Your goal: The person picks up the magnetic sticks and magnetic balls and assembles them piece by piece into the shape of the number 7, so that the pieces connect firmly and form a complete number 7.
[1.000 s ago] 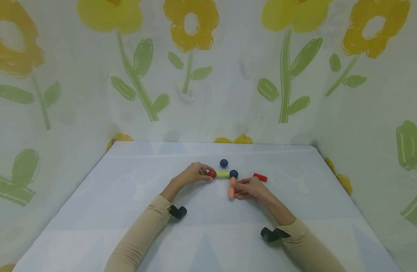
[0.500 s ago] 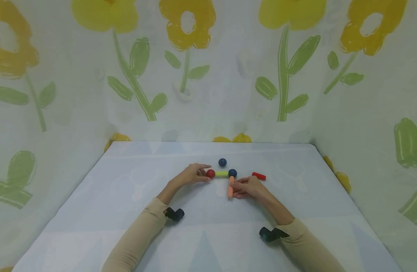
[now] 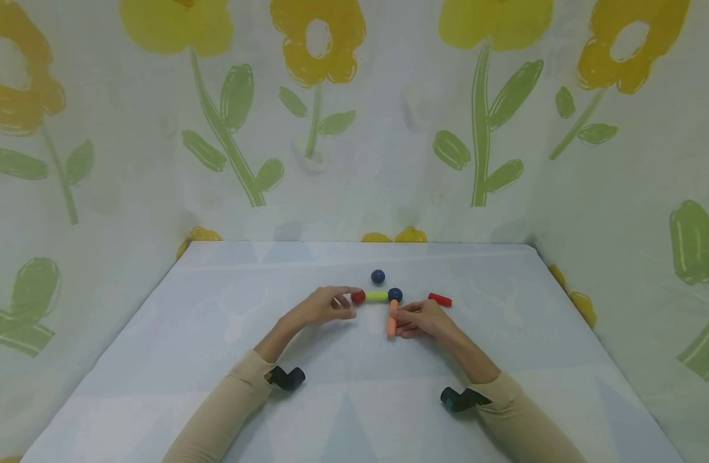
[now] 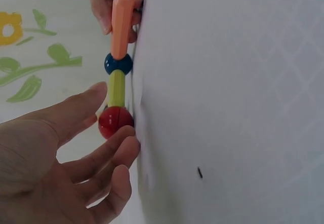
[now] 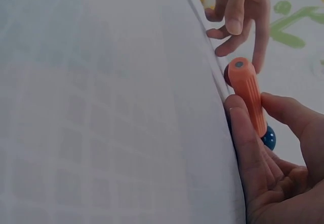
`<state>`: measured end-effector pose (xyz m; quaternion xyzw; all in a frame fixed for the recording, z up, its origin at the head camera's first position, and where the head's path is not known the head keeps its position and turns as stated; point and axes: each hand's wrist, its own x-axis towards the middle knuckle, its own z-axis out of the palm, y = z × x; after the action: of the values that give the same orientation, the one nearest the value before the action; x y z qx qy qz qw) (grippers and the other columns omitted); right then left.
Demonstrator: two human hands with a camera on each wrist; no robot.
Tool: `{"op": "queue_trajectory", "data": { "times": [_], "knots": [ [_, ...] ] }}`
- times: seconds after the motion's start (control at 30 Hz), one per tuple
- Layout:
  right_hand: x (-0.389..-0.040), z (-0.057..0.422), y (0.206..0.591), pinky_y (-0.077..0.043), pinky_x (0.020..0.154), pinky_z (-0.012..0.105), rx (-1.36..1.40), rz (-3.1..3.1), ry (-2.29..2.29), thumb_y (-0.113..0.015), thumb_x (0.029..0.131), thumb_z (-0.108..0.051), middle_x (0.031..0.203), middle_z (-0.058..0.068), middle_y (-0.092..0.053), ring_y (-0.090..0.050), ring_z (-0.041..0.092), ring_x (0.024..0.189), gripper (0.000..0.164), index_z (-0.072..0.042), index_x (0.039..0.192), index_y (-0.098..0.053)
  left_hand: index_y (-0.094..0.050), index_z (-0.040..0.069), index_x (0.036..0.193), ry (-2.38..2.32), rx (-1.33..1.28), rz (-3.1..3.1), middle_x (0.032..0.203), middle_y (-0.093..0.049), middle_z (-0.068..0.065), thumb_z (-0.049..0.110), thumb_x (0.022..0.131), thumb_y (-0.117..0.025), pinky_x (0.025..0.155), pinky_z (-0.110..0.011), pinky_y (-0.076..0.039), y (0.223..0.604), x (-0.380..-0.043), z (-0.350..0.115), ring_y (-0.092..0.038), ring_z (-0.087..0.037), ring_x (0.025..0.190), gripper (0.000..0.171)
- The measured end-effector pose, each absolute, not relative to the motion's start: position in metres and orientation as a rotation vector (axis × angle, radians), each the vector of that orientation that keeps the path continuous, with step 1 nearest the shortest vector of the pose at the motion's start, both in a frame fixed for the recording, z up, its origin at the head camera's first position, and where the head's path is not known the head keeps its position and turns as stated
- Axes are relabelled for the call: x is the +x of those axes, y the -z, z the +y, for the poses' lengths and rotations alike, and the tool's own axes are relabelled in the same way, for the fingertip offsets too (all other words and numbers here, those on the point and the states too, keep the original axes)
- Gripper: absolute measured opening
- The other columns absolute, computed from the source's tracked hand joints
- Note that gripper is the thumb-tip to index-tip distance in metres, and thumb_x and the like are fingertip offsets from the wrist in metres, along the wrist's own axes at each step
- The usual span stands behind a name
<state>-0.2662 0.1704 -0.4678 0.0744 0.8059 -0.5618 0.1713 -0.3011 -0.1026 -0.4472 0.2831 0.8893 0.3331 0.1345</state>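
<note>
My right hand [image 3: 426, 318] pinches an orange ribbed stick [image 5: 246, 89] between thumb and fingers. A dark round disc shows in the stick's free end. Its other end meets a dark blue ball [image 3: 395, 294]. From that ball a yellow-green stick [image 3: 376, 296] runs left to a red ball [image 4: 115, 121], and the pieces form a corner on the table. My left hand [image 3: 322, 305] is spread beside the red ball, its index fingertip right at the ball's upper side in the head view and its thumb apart from it.
A second dark blue ball [image 3: 378, 276] lies just behind the yellow-green stick. To the right, beyond my right hand, is a short red stick [image 3: 440, 299]. The pale table [image 3: 354, 366] backs onto a flower-printed cloth wall [image 3: 383, 180].
My left hand has loosened from the red ball, its thumb drawing away as the hand shifts slightly back and left. The right hand keeps its pinch on the orange stick.
</note>
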Motion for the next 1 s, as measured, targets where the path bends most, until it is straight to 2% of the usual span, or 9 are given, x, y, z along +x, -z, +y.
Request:
{"op": "queue_trajectory", "data": {
  "times": [0.3,0.7,1.0],
  "knots": [
    [-0.266,0.171,0.469,-0.058,0.067,0.025,0.193,2.313,1.578,-0.077,0.084,-0.037,0.082,0.008,-0.074,-0.073,0.015,0.071,0.054,0.002,0.12,-0.065,-0.058,0.013,0.135,-1.061,0.815,2.511,0.11,-0.071,-0.009,0.026,0.09,-0.071,0.072,-0.028,-0.055,0.443,-0.286,-0.098,-0.067,-0.021,0.096,0.049],
    [-0.264,0.172,0.469,-0.058,0.069,0.025,0.161,2.316,1.588,-0.076,0.084,-0.038,0.084,0.008,-0.074,-0.073,0.016,0.072,0.055,0.002,0.12,-0.066,-0.061,0.009,0.132,-1.198,0.751,2.367,0.107,-0.071,-0.008,0.027,0.09,-0.072,0.07,-0.028,-0.058,0.449,-0.283,-0.079,-0.067,-0.014,0.08,0.047],
    [-0.262,0.173,0.469,-0.059,0.07,0.026,0.132,2.298,1.626,-0.076,0.084,-0.04,0.087,0.009,-0.075,-0.073,0.017,0.073,0.056,0.002,0.12,-0.066,-0.06,0.007,0.132,-1.27,0.771,2.28,0.114,-0.07,-0.013,0.022,0.091,-0.07,0.077,-0.028,-0.059,0.45,-0.282,-0.059,-0.071,-0.017,0.088,0.045]
  ]
}}
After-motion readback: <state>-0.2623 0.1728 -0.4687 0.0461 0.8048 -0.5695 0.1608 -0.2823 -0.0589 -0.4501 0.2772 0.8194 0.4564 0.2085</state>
